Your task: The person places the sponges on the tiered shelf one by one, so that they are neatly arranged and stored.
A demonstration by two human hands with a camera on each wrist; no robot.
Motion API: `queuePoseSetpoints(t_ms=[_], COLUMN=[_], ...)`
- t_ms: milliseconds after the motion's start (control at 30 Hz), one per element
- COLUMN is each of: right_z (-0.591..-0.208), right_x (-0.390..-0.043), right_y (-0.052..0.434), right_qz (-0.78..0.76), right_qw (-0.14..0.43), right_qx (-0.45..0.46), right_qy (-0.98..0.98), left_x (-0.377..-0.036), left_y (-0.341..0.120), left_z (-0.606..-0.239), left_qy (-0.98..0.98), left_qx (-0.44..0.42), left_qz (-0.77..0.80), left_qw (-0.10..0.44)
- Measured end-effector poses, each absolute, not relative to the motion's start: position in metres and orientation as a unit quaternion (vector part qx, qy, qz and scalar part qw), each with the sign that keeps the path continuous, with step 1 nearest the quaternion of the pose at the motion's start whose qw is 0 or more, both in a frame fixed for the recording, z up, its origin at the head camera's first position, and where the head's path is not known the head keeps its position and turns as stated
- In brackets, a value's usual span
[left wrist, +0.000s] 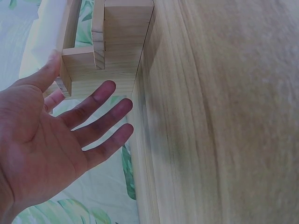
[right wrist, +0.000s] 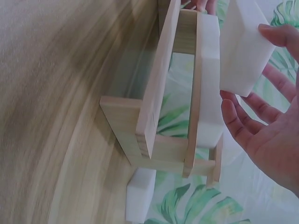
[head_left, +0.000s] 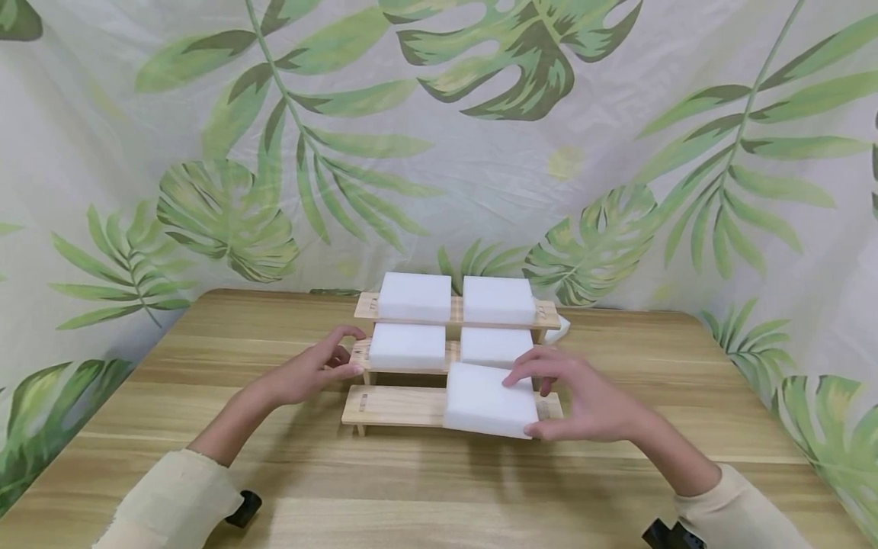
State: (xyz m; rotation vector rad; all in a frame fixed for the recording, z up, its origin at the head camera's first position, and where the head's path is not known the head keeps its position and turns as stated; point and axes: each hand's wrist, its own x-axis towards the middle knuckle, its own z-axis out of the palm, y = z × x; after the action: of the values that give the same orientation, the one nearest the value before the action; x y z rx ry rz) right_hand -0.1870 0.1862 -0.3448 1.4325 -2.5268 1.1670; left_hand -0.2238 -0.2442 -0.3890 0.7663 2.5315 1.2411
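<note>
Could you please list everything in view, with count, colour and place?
Rack: one, pale wood, three steps, mid table.
Blocks: six, white. Two on the top step; two on the middle step; one tilted over the bottom step's right end; one on the table behind the rack's right end.
Table: one, light wood.
Backdrop: one, white cloth with green leaves, behind and beside the table.
Left hand: one, cream sleeve, fingers at the middle step's left end.
Right hand: one, cream sleeve, fingers holding the tilted block.
</note>
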Motion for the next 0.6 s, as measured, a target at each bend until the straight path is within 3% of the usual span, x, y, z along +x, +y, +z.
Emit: queuePoseSetpoints(t_ms=[600], right_z=[-0.352], right_x=[-0.185], right_y=[0.164], right_qz=[0.350], right_qw=[-0.009], right_qx=[0.444], right_qy=[-0.825], left_x=[-0.223], left_y=[-0.244], left_z=[-0.388], left_qy=[0.861], left_qx=[0.260], left_qz=[0.422], left_qw=[0.111])
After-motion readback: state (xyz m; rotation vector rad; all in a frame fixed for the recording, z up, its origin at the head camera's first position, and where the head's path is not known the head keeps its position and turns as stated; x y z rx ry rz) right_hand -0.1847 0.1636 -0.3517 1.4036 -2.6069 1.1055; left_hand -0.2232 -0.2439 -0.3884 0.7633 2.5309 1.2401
